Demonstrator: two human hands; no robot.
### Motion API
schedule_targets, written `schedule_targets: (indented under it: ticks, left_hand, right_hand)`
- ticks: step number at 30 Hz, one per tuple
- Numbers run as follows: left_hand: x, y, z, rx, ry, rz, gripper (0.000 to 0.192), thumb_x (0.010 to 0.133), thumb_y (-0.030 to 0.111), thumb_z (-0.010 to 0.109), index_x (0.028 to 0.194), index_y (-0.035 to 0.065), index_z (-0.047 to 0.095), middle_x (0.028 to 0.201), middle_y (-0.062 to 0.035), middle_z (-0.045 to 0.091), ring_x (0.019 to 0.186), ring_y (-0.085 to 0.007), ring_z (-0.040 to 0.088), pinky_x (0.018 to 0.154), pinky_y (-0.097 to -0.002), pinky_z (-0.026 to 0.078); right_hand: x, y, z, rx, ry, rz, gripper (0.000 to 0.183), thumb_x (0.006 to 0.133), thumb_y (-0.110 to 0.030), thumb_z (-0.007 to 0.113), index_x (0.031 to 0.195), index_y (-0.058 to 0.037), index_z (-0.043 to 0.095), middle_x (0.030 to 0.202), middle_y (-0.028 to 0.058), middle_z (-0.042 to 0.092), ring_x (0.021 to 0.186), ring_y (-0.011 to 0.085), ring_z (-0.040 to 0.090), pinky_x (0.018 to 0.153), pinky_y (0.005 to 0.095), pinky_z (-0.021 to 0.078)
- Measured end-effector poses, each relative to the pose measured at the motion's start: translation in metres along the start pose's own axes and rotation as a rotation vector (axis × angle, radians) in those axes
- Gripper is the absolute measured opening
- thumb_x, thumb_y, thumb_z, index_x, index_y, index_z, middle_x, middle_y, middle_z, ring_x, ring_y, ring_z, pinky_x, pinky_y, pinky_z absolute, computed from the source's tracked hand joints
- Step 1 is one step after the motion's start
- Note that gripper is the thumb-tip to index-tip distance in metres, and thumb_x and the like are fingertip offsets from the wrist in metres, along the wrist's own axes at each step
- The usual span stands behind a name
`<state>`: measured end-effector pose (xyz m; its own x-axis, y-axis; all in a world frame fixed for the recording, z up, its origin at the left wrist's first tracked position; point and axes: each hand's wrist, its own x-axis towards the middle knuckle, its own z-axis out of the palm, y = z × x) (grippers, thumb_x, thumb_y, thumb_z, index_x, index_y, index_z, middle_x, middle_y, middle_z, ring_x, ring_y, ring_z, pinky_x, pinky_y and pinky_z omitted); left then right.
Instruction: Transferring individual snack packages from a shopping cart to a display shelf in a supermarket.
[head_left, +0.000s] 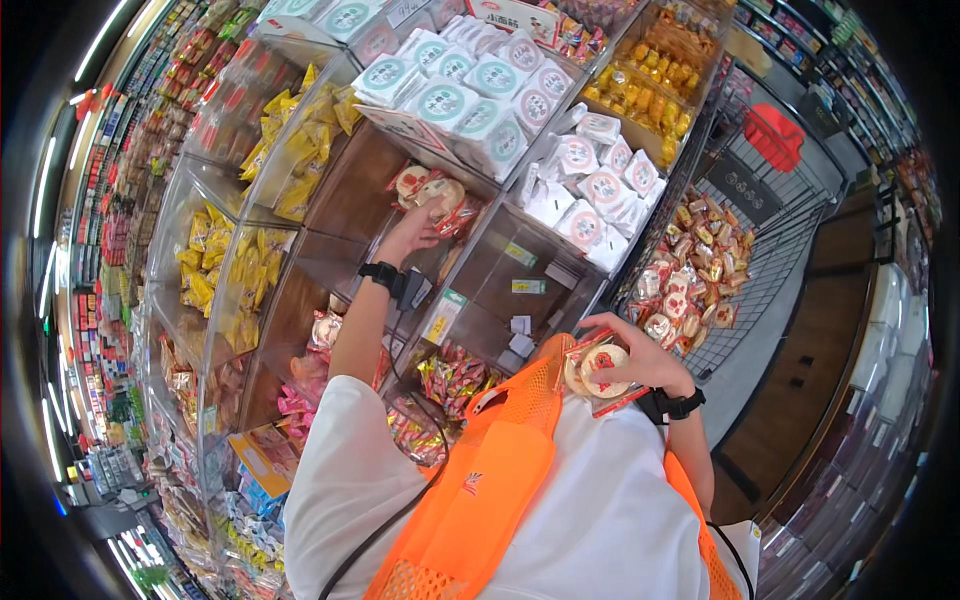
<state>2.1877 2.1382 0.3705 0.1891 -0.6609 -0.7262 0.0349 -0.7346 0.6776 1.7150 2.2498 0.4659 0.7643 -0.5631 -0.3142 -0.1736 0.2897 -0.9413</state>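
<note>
My left hand reaches into a brown-walled bulk bin, its fingers on several red-and-clear packets of round crackers. The packets partly hide the fingertips. Close to my chest, my right hand grips more round crackers in clear, red-edged wrappers. To the right of it stands a wire shopping cart, with a heap of wrapped snacks inside. Similar packets of round crackers lie at the near end of that heap.
Clear dividers separate the bins. White square packets fill the bin beyond my left hand, and more white packets lie to its right. Yellow bags are on the left. Price tags hang on the near bins. A red object is at the cart's far end.
</note>
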Motion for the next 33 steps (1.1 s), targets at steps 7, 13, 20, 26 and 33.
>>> schedule_targets:
  ticks: [7,13,20,26,33]
  left_hand:
    - [-0.006,0.015,-0.004,0.351,0.074,0.112,0.067,0.091,0.063,0.058,0.123,0.0039,0.054,0.101,-0.0128,0.068,0.063,-0.0182,0.071,0.045,-0.0259,0.044]
    - [-0.023,0.010,0.016,0.298,0.288,0.340,0.073,0.088,0.056,0.069,0.126,-0.0007,0.043,0.093,-0.0139,0.068,0.064,-0.0203,0.072,0.045,-0.0259,0.046]
    - [-0.005,0.001,-0.005,0.298,0.222,0.245,0.065,0.083,0.055,0.075,0.117,0.0027,0.057,0.096,-0.0064,0.070,0.069,-0.0140,0.070,0.050,-0.0258,0.051]
    - [-0.008,0.003,-0.005,0.530,0.207,0.068,0.069,0.078,0.060,0.076,0.115,0.0033,0.063,0.097,-0.0053,0.070,0.081,-0.0126,0.069,0.059,-0.0287,0.055]
    - [-0.012,-0.013,0.001,-0.125,0.078,0.071,0.070,0.079,0.048,0.080,0.130,0.0071,0.055,0.120,-0.0140,0.057,0.100,-0.0275,0.063,0.079,-0.0412,0.060]
  right_hand:
    - [0.002,-0.002,-0.001,0.051,-0.012,0.018,0.070,0.079,-0.013,0.083,0.140,-0.0085,0.048,0.121,0.0046,0.057,0.112,0.0125,0.055,0.099,0.0281,0.0461]
    - [0.004,-0.004,-0.001,0.028,-0.005,0.008,0.069,0.079,-0.013,0.083,0.139,-0.0080,0.049,0.121,0.0049,0.057,0.113,0.0125,0.055,0.098,0.0279,0.0465]
    - [0.006,-0.004,0.005,0.015,0.014,-0.013,0.067,0.080,-0.013,0.083,0.138,-0.0066,0.049,0.121,0.0051,0.057,0.112,0.0128,0.056,0.099,0.0287,0.0468]
    - [0.003,-0.005,0.010,0.035,0.052,-0.006,0.067,0.079,-0.006,0.081,0.137,-0.0049,0.049,0.124,0.0065,0.059,0.118,0.0138,0.056,0.102,0.0296,0.0458]
    - [0.000,0.000,0.009,-0.034,0.084,-0.036,0.066,0.078,-0.006,0.082,0.136,-0.0032,0.050,0.125,0.0072,0.059,0.118,0.0140,0.056,0.103,0.0300,0.0456]
